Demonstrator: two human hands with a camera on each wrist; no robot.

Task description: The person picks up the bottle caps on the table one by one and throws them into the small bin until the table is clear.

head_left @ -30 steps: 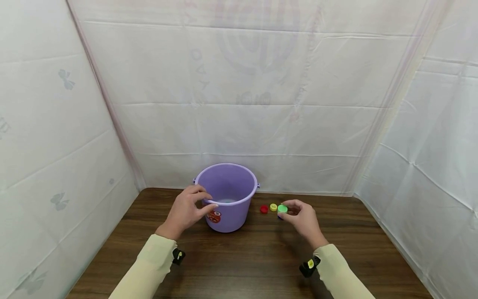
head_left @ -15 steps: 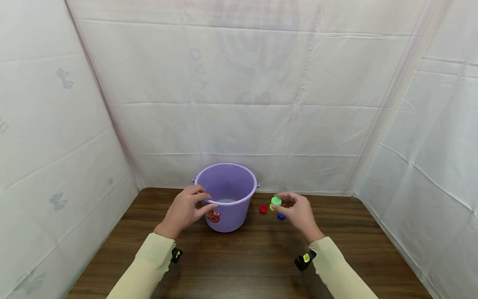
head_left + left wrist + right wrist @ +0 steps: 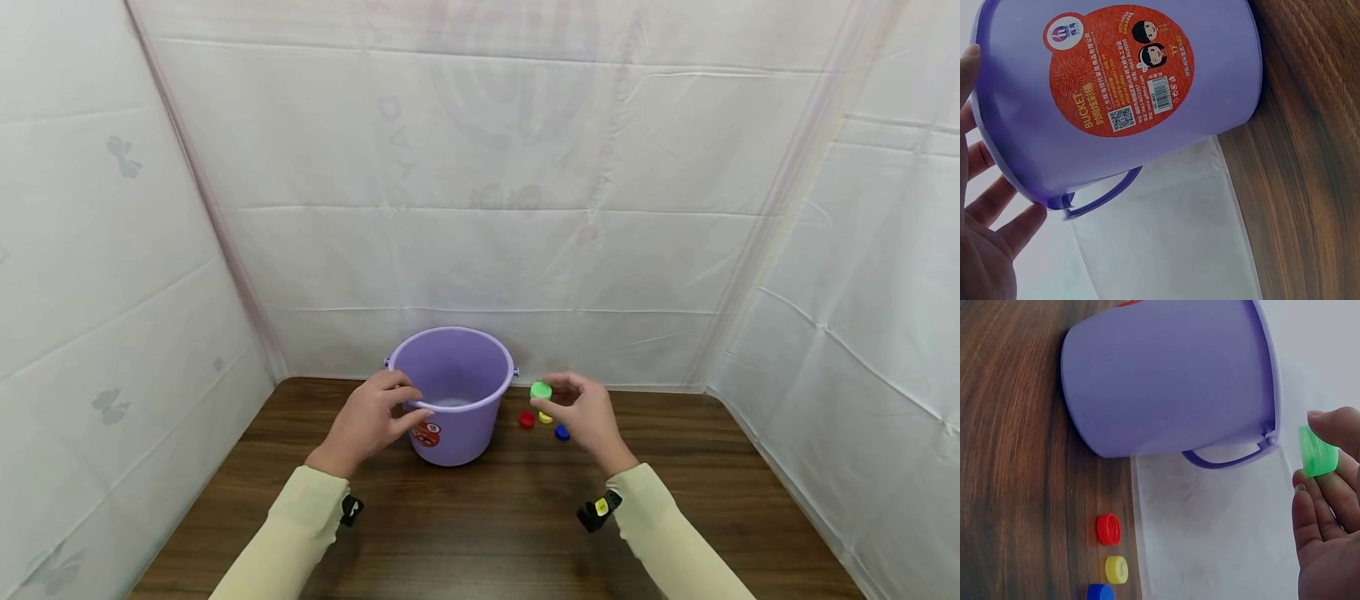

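A purple bucket with a red label stands upright on the table. On its near-left rim, my left hand grips with thumb outside and fingers over the edge; the left wrist view shows those fingers at the rim. To the right of the bucket, my right hand pinches a green bottle cap between thumb and fingers, raised above the table. Below it lie a red cap, a yellow cap and a blue cap. Something small and greenish shows at the bucket's bottom, too little to identify.
The dark wooden table carries everything. White sheeting rises behind it and on both sides, close behind the bucket. The bucket's handle hangs down at its back.
My right hand has lifted the green cap off the spot by the blue cap and carried it left and up toward the bucket. My left hand has stayed on the rim.
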